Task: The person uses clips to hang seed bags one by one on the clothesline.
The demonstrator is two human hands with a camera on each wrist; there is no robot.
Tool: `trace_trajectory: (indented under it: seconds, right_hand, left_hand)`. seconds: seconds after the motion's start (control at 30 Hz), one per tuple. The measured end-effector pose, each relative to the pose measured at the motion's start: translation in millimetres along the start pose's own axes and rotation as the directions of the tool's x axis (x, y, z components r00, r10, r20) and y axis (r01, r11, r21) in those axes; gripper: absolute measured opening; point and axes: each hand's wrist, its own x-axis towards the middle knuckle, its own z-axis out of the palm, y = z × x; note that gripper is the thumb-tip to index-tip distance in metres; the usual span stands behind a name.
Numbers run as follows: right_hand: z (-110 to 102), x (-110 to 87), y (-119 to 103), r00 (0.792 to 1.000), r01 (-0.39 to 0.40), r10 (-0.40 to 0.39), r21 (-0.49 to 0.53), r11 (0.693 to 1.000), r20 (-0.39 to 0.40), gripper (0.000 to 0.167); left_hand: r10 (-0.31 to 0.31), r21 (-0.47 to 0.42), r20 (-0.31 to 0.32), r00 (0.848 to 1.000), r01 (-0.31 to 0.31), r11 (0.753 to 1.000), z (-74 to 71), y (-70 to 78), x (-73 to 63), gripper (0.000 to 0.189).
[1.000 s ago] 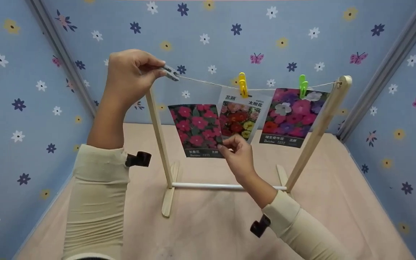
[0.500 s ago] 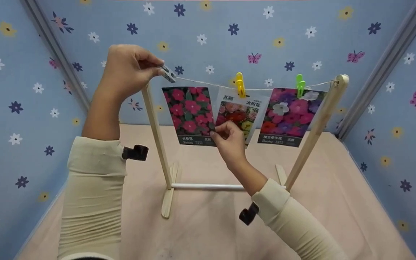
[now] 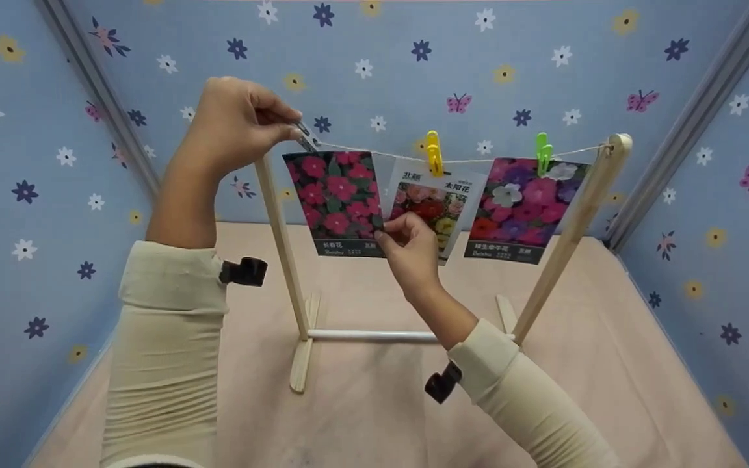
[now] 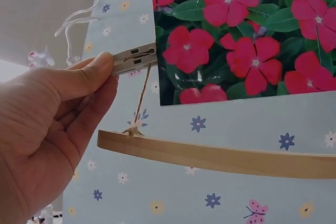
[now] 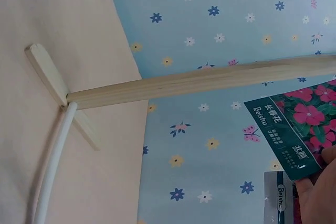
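Observation:
My left hand (image 3: 238,123) pinches a grey clothespin (image 3: 307,136) at the left part of the string. My right hand (image 3: 413,253) pinches the lower right corner of a pink-flowered seed packet (image 3: 339,195), held upright just under the string. The packet's top edge overlaps the clothespin's tip in the head view; in the left wrist view the packet (image 4: 236,40) hides the end of the clothespin (image 4: 135,59). To its right, a white-topped seed packet (image 3: 423,195) hangs from a yellow clip (image 3: 434,154), partly behind my right hand.
A mixed-flower seed packet (image 3: 521,208) hangs from a green clip (image 3: 543,154) near the right wooden post (image 3: 573,240). The left post (image 3: 281,253) stands below my left hand. A white rod (image 3: 374,335) joins the posts low down. Flower-patterned panels (image 3: 374,39) surround the stand.
My right hand has raised the pink-flowered seed packet up and to the left, from below the string to the clothespin. My left hand keeps its pinch on the clothespin with little movement.

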Motion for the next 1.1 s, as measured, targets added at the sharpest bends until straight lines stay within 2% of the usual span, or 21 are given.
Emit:
trace_trajectory:
  seconds: [0.2,0.5,0.87,1.1]
  right_hand:
    - [0.0,-0.6,1.3,0.999,-0.033,0.033,-0.019,0.999,-0.01,0.009]
    - [1.9,-1.1,-3.1,1.0,-0.017,0.016,0.024,1.0,0.005,0.008]
    - [6.4,-7.4,-7.1,0.999,-0.023,0.021,0.071,0.997,0.028,0.009]
    - [5.4,-9.2,-6.0,0.998,-0.039,0.034,0.08,0.996,0.057,0.009]
  left_hand:
    - [0.004,0.0,0.002,1.0,-0.004,1.0,-0.3,2.4,0.6,0.014]
    - [-0.015,-0.002,0.019,1.0,0.015,1.0,-0.9,2.8,-2.2,0.014]
    - [0.0,-0.028,0.033,0.999,0.001,1.0,0.7,3.4,-3.6,0.016]
    - [-0.023,-0.026,0.076,0.997,0.025,0.999,0.3,6.1,-5.3,0.023]
